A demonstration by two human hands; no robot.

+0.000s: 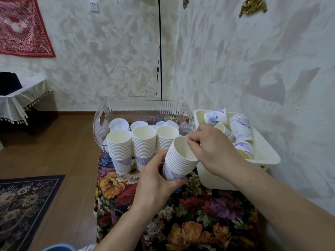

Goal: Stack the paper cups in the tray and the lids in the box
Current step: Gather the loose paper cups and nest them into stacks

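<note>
My left hand (154, 180) grips the bottom of a tilted stack of white paper cups with blue print (178, 160). My right hand (213, 147) pinches the rim of the top cup of that stack. Three upright cup stacks (144, 147) stand on the flowered table in front of a clear plastic box (145, 107) that holds several white lids (118, 124). A cream tray (266, 154) to the right holds several loose cups and one short stack (241, 127).
The flowered tablecloth (199, 214) covers a small table in a room corner. A black cable (160, 51) hangs down the wall behind the box. A wooden floor with a dark rug (23, 205) lies to the left. A cloth-covered side table (21, 98) stands far left.
</note>
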